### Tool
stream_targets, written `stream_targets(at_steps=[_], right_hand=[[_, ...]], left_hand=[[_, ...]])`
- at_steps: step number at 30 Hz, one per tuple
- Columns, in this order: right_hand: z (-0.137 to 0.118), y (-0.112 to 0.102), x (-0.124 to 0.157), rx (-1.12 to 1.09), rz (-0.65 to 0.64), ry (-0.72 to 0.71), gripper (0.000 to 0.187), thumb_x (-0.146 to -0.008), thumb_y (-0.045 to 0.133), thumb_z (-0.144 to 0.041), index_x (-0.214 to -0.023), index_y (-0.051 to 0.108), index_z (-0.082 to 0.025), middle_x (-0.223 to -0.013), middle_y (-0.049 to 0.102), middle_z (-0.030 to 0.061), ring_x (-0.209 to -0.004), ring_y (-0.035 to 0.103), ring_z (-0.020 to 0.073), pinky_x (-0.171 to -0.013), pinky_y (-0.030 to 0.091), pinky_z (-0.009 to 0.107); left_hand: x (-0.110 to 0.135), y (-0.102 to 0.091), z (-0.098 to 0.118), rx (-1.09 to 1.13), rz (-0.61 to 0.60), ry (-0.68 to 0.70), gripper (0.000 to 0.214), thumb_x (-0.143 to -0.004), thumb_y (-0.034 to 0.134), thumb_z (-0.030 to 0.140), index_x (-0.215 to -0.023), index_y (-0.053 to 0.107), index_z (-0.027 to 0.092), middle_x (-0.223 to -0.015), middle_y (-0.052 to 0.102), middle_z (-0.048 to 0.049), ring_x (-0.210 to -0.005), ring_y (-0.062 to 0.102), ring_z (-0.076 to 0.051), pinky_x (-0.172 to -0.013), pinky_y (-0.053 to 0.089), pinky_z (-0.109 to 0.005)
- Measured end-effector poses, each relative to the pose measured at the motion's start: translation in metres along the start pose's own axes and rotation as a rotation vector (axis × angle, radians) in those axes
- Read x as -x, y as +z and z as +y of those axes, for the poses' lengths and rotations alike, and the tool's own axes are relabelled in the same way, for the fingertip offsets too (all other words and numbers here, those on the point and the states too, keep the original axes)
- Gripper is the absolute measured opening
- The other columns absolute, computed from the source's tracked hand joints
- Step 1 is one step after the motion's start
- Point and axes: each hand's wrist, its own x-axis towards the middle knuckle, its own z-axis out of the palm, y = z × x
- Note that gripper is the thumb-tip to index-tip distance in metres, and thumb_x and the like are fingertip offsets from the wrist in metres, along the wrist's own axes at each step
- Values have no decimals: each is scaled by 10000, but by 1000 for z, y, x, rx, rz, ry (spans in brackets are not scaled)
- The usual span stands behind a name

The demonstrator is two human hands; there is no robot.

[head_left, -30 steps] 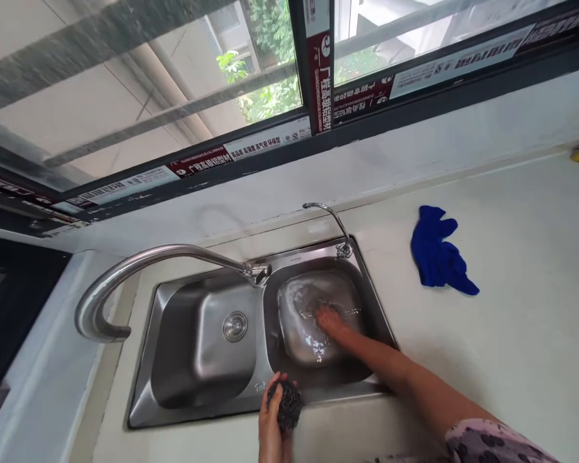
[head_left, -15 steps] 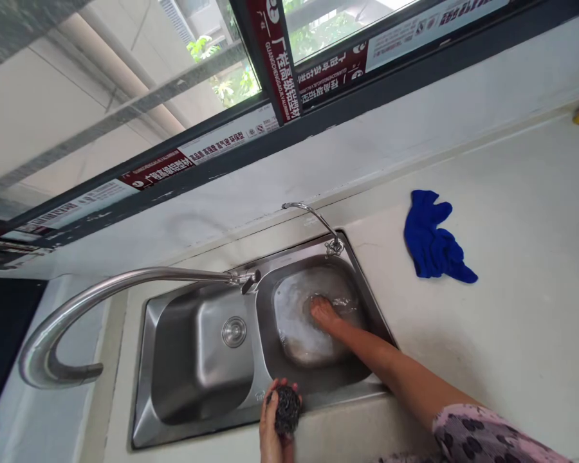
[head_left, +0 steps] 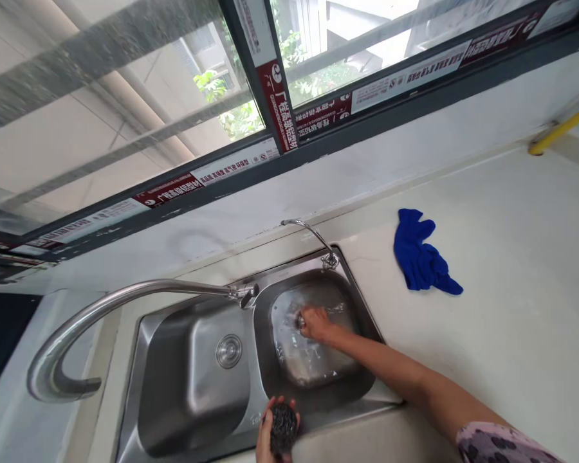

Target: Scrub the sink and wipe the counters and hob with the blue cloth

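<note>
My right hand (head_left: 317, 324) reaches into the water-filled right basin (head_left: 340, 387) of a steel double sink (head_left: 142, 341). Its fingers are curled on a small metal piece (head_left: 300, 319) under the water; I cannot tell what the piece is. My left hand (head_left: 264, 445) is at the sink's front rim, closed on a dark steel-wool scrubber (head_left: 283, 427). The left basin (head_left: 193, 379) holds only its drain (head_left: 228, 351).
A long curved faucet (head_left: 125, 297) arches over the left basin, and a thin small tap (head_left: 310, 233) stands behind the right one. A blue cloth (head_left: 421, 260) lies on the pale counter (head_left: 511, 289) to the right. A yellow rod (head_left: 562, 128) is far right. A window runs behind.
My right hand went from lying flat in the water to curling its fingers on a small piece, a little to the left. My left hand kept the scrubber at the rim.
</note>
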Motion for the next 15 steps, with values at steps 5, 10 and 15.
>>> stream_targets(at_steps=[5,10,15], right_hand=[[-51,-66,-43,293,119,-160,270,-866,559,-148,-1130,617,-140,-1205,627,173,-1126,552,289,-967,439,394],[-75,-127,-92,535,230,-172,269,-889,519,-102,-1135,618,-60,-1167,622,235,-1060,553,315,-895,433,411],[-83,-150,-112,488,296,-135,326,-926,407,-51,-1176,613,-16,-1220,599,289,-1116,535,333,-946,419,460]], left_hand=[[-15,-6,-7,58,18,-8,218,-745,741,300,-950,751,226,-997,778,-72,-868,756,-278,-679,653,-360],[-17,-4,-8,90,2,15,198,-777,725,279,-972,739,247,-999,782,-69,-876,757,-277,-719,655,-376],[-5,3,-7,64,-43,42,245,-781,741,311,-1016,736,241,-1085,762,-76,-968,741,-289,-822,639,-407]])
